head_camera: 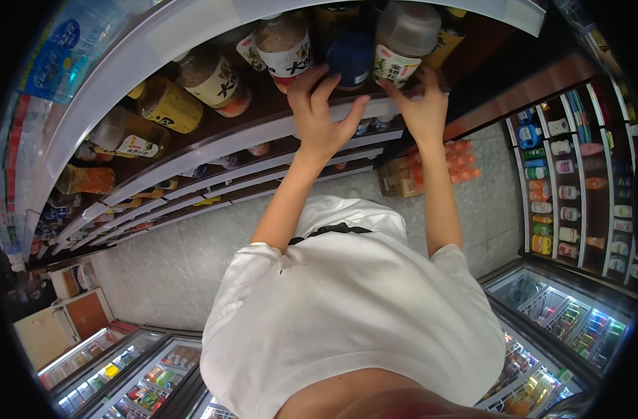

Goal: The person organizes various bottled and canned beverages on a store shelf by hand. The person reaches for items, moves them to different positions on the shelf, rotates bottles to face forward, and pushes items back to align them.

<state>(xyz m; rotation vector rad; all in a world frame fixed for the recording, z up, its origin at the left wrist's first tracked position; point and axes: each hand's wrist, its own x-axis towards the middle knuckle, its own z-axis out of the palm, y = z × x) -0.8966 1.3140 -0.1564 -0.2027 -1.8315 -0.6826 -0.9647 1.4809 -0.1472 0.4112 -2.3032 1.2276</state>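
Note:
On the dark shelf in front of me stands a row of drink bottles. My left hand (321,112) is raised at the shelf edge with fingers spread, its fingertips by a white-labelled bottle (283,50) and a dark blue bottle (350,60). My right hand (421,107) has its thumb and fingers apart at the lower part of a clear-capped bottle (407,36) with a green and white label; whether it grips the bottle cannot be told. Further left stand a cream-labelled bottle (214,81) and a yellow bottle (169,105).
Lower shelves run beneath, with a pale edge strip (235,137). On the floor are a cardboard box (396,177) and packed orange bottles (461,161). A shelf unit of bottles (567,188) stands at right; glass-door coolers (554,309) are behind me.

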